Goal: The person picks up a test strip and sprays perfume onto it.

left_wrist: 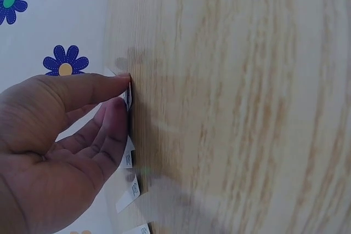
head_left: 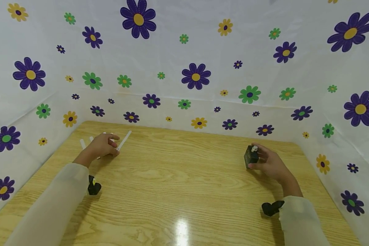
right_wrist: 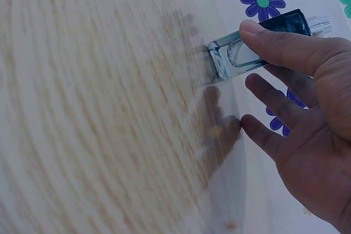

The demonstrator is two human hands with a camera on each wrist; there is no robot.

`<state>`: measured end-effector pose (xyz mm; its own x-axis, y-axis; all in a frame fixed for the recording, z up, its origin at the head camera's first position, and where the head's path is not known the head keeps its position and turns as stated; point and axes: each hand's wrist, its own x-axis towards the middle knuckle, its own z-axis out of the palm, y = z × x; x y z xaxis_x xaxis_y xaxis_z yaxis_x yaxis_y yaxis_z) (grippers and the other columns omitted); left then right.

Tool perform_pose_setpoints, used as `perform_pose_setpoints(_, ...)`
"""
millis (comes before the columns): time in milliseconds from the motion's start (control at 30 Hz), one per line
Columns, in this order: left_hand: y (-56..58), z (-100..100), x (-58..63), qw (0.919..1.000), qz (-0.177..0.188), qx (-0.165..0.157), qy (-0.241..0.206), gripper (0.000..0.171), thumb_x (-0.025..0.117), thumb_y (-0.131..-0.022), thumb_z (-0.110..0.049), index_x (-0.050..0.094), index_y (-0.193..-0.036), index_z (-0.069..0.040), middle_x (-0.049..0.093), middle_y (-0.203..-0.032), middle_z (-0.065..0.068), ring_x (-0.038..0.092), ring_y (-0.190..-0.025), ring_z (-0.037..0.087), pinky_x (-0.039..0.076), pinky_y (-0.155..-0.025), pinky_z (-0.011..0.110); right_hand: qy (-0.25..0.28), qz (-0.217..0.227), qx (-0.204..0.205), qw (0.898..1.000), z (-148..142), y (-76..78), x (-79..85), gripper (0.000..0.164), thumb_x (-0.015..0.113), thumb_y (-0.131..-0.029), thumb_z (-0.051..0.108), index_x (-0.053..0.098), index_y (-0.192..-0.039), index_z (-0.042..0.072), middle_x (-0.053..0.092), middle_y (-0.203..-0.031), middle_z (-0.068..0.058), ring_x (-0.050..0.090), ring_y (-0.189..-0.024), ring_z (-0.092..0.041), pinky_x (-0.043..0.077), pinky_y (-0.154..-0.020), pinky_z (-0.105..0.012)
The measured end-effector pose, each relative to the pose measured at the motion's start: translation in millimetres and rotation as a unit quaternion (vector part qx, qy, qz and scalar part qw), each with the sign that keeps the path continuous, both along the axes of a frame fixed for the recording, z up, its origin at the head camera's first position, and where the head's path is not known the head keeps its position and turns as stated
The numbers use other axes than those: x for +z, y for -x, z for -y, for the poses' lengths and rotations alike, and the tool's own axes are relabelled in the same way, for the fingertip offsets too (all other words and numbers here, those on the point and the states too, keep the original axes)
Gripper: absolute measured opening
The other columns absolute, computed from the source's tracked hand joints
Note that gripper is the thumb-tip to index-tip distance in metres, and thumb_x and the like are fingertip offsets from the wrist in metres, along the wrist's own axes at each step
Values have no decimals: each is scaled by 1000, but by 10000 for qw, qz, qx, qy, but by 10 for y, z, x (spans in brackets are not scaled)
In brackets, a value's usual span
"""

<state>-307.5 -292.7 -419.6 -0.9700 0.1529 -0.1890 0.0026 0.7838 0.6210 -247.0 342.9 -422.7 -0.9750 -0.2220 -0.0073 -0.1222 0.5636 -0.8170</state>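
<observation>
My right hand holds a dark glass perfume bottle between thumb and fingers at the right of the table. The bottle has a silver spray top, and its clear base shows in the right wrist view; the lower fingers stand away from the glass. At the far left, my left hand pinches the near end of a white paper strip with thumb and fingertips, low over the wood. More white strips lie spread beside and partly behind this hand, with small printed marks at their ends.
A light wood-grain table spans the view. White cloth printed with purple, green and yellow flowers walls it in at the back and both sides. A black wrist camera sits at the left sleeve and another at the right.
</observation>
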Motion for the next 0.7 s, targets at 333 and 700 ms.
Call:
perform_pose_setpoints(333, 18, 38, -51, 9995, 66, 196, -248, 71, 83, -85, -12, 49, -145, 6, 65, -119, 23, 64, -97, 28, 56, -80, 33, 53, -116, 118, 9998, 10, 1, 0, 89, 79, -90, 8, 26, -161, 5, 40, -152, -34, 40, -137, -58, 38, -109, -66)
perform_pose_setpoints(700, -6, -3, -36, 9987, 56, 217, -458, 66, 81, -85, -6, 51, -142, 10, 69, -114, 25, 68, -85, 21, 60, -74, 31, -100, -213, -267, 9994, 65, 20, -31, 85, 87, -84, 20, 39, -152, 2, 48, -146, -29, 50, -130, -54, 42, -106, -65)
